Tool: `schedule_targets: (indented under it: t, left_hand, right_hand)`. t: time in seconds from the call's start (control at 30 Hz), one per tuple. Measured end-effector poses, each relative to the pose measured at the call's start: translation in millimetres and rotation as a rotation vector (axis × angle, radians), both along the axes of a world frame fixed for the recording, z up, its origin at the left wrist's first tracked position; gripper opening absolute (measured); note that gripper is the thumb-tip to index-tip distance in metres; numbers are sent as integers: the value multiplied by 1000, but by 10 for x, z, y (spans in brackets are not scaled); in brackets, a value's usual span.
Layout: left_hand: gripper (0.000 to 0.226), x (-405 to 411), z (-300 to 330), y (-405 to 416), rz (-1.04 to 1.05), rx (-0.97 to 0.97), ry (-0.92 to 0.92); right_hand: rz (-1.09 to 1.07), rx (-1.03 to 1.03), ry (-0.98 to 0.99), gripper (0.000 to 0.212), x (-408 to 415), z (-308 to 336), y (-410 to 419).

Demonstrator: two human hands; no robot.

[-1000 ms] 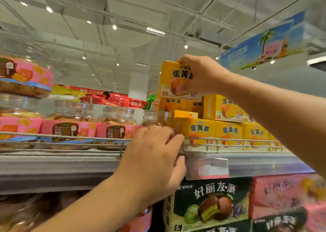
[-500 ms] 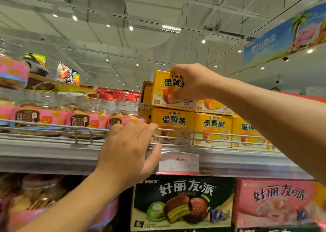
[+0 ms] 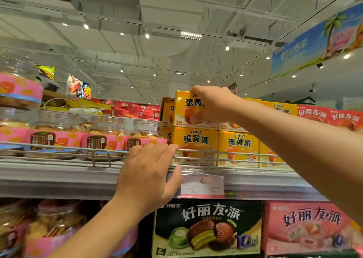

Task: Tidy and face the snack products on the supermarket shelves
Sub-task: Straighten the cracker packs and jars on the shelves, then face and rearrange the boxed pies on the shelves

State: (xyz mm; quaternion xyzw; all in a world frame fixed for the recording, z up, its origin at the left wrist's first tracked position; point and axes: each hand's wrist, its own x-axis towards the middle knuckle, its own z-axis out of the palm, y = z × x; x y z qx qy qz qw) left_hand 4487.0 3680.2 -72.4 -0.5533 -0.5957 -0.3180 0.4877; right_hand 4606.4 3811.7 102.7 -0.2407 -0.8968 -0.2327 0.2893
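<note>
My right hand [image 3: 213,103] grips a yellow egg-yolk pie box [image 3: 185,110] from above, thumb on its front face. That box sits on top of another yellow box [image 3: 194,142] in the row on the top shelf. My left hand [image 3: 149,173] rests on the wire rail [image 3: 235,155] at the shelf's front edge, fingers hooked over the wire and thumb on the shelf lip by a price tag [image 3: 203,185]. More yellow boxes [image 3: 237,147] stand to the right behind the rail.
Clear biscuit jars with pink labels [image 3: 102,136] fill the shelf's left side. Red pie boxes [image 3: 330,116] stand at the far right. Below are a dark green pie box [image 3: 208,226], a pink one [image 3: 310,224] and more jars [image 3: 55,224].
The upper yellow box in my right hand has come down onto the stack and sits squarer to the front. My left hand keeps its hold on the rail.
</note>
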Motion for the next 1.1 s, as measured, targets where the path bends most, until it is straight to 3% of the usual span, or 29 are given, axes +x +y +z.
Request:
schedule_targets:
  t: [0.4, 0.53, 0.73, 0.93, 1.1]
  left_hand:
    - [45, 0, 18, -33, -13, -50, -48]
    - [48, 35, 38, -69, -18, -97, -120]
    - [53, 238, 115, 25, 28, -128, -213]
    - [54, 1227, 156, 519, -208, -170, -52]
    - [56, 2054, 114, 1120, -174, -271, 87]
  right_hand:
    - [13, -14, 126, 103, 168, -230, -26]
    - [100, 45, 256, 77, 617, -552, -19]
    - [-100, 7, 229, 54, 1715, -1109, 340]
    - [-334, -124, 179, 61, 2712, -1368, 918]
    - [-328, -162, 122, 62, 3219, -1471, 1398]
